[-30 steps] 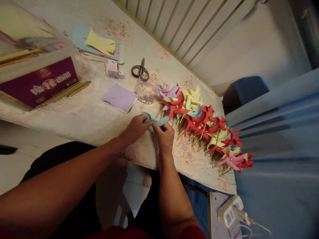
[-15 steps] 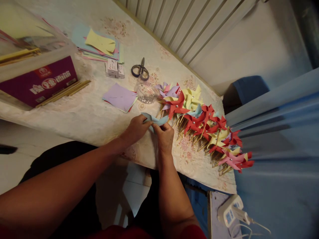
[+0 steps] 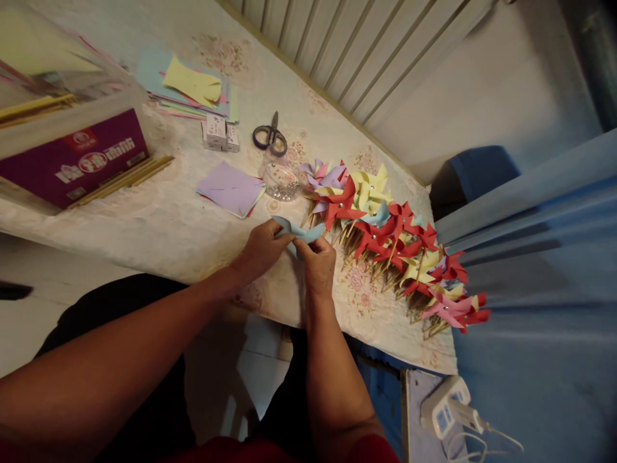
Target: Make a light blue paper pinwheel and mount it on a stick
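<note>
Both hands pinch one light blue paper pinwheel (image 3: 308, 233) above the near edge of the table, its blades curled inward. My left hand (image 3: 264, 249) grips it from the left, thumb and fingers closed on the paper. From the right, my right hand (image 3: 319, 262) is closed on the same piece, thumb near its middle. The fingers hide the pinwheel's centre. Just to the right lie rows of paper pinwheels (image 3: 373, 238) on sticks, in red, yellow, pink, purple and blue. Beyond my hands sit a stack of purple paper squares (image 3: 231, 186) and a clear dish of small shiny pins (image 3: 282, 183).
Black-handled scissors (image 3: 270, 136) lie behind the dish. Small white boxes (image 3: 215, 132) stand by a pile of coloured paper (image 3: 159, 77). Thin sticks (image 3: 125, 180) lie against a clear bin with a purple label (image 3: 77, 157). A power strip (image 3: 443, 408) is at lower right.
Almost nothing differs. The upper left blade of the blue pinwheel sits slightly higher and more curled, while both hands keep their pinch in the same place.
</note>
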Motion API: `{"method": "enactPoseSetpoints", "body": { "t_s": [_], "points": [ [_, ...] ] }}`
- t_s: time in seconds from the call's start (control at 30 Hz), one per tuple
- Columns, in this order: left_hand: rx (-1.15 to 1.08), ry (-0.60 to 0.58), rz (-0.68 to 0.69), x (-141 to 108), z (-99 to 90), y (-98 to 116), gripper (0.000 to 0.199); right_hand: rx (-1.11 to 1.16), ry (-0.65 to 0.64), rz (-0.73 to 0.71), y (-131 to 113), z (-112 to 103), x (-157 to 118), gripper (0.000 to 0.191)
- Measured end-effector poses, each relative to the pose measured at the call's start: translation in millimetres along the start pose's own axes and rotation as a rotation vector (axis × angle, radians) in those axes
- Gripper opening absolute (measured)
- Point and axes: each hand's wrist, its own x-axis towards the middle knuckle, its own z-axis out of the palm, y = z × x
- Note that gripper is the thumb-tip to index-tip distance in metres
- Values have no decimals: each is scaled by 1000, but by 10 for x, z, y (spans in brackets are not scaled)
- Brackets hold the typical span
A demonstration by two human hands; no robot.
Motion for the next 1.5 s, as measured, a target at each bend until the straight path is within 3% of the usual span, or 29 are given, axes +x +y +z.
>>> {"method": "enactPoseSetpoints", "body": {
  "t_s": [0.97,1.23,1.5],
  "points": [
    [-39,-102,16,-11,-33,49,12,65,-68,41,3,-45,17,21],
    [-234,-251,-76,-7,-86,35,14,133,-85,38,86,-42,48,21],
    [-313,-249,-109,3,-88,47,17,115,-107,51,35,-37,25,25]
  ]
}}
